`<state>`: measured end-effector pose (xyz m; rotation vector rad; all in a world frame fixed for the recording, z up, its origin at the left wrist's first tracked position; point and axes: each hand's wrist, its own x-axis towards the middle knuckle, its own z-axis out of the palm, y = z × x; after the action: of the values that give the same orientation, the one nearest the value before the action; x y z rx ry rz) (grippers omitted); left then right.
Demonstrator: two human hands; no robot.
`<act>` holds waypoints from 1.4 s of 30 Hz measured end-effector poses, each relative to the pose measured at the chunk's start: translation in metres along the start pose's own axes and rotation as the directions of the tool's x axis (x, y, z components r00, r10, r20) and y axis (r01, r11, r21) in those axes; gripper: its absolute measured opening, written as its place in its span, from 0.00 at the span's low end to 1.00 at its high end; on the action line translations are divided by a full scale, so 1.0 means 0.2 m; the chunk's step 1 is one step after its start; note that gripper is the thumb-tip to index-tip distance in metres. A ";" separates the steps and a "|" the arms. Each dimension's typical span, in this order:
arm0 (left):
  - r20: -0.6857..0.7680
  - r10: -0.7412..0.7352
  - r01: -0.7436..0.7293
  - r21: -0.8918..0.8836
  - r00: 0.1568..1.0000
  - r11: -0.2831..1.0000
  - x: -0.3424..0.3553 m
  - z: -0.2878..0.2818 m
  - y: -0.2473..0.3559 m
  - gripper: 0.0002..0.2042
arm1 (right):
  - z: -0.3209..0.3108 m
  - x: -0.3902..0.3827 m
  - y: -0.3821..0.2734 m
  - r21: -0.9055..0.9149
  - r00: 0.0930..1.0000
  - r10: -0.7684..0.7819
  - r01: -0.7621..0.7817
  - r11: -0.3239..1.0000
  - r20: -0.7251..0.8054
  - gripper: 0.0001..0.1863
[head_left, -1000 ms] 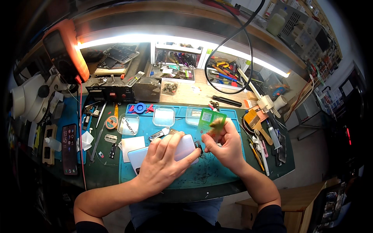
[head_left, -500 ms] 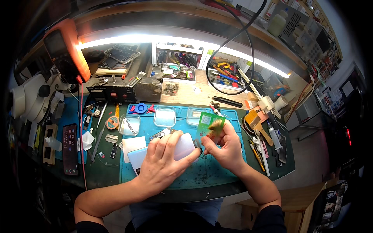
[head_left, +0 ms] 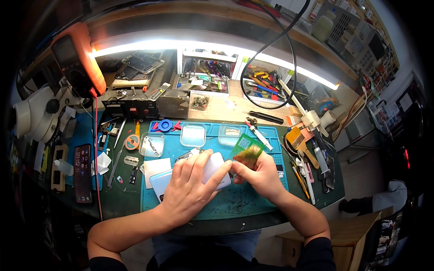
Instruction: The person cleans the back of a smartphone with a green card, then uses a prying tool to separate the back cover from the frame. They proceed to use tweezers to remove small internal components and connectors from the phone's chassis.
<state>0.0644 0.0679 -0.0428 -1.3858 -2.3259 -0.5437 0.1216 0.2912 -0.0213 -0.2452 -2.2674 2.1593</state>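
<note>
My left hand [head_left: 190, 185] is curled over a pale lavender and light blue phone [head_left: 215, 166], holding it on the blue mat [head_left: 244, 207]; its index finger reaches to the phone's right end, beside my right thumb. My right hand [head_left: 260, 176] pinches a translucent green printed card [head_left: 247, 147] there. Whatever small piece lies between the fingertips is hidden. A white square pad [head_left: 156, 168] shows under the phone's left side. Beyond the hands are clear plastic containers [head_left: 193, 134] and a syringe [head_left: 261, 138].
Another phone [head_left: 82, 174], tools and an orange multimeter [head_left: 81, 61] occupy the left side. Brushes [head_left: 296, 142], syringes and tweezers crowd the right. Tool bins [head_left: 201, 77] and a black cable loop [head_left: 266, 106] are at the back. Another person's leg [head_left: 384, 198] shows at the lower right.
My right hand and the card have dipped, the card tilting and uncovering more of the syringe. My left index finger has shifted up toward my right thumb. A person's leg has appeared at right.
</note>
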 end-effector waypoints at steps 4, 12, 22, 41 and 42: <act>-0.039 0.001 0.000 0.031 0.999 1.000 0.01 -0.01 0.01 0.41 | -0.04 0.02 0.03 -0.282 0.991 -0.130 0.137 0.950 0.044 0.20; -0.068 -0.076 0.079 0.051 0.995 0.996 0.02 -0.01 -0.01 0.41 | -0.06 0.03 -0.02 0.085 0.980 -0.046 0.029 0.996 0.196 0.26; -0.097 -0.127 0.130 0.018 0.987 0.991 0.02 -0.01 -0.02 0.40 | 0.01 0.00 0.00 -0.160 0.956 -0.276 0.290 0.944 0.101 0.20; -0.113 -0.105 0.097 -0.075 0.988 0.992 0.04 -0.01 -0.06 0.39 | -0.05 0.06 0.00 0.192 0.984 -0.152 0.132 0.973 0.093 0.19; -0.109 -0.084 0.078 -0.065 0.990 0.995 0.03 -0.01 -0.05 0.39 | -0.05 0.06 0.00 0.224 0.985 -0.139 0.114 0.968 0.099 0.19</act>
<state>0.0530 0.0670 -0.0383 -1.2573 -2.3006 -0.7029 0.1105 0.3032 -0.0216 0.0253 -2.0104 2.3832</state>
